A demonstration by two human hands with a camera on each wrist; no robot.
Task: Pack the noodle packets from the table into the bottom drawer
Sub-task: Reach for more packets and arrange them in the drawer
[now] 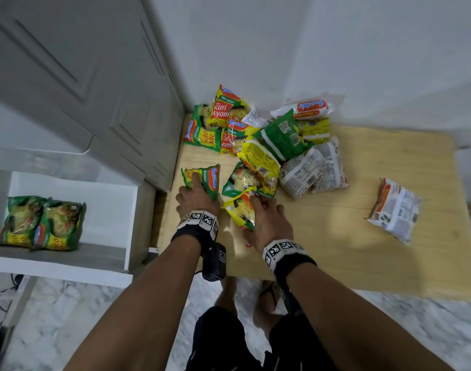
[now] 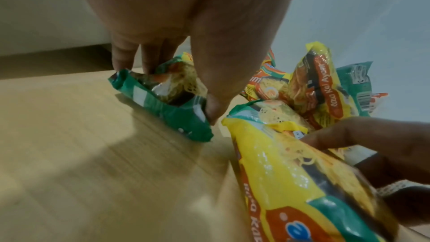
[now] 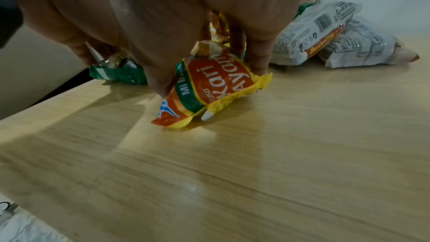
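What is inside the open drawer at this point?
Two green noodle packets stand side by side at the left of the drawer, leaning on its wall. The drawer floor to their right is bare. Anything behind the packets is hidden.

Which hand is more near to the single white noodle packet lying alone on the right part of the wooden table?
Right. The right hand grips a yellow packet, apart from the white noodle packet; the left hand is farther, on a green packet.

The left hand covers the near end of a green packet. The right hand hides part of a yellow packet. The drawer is cut off at left.
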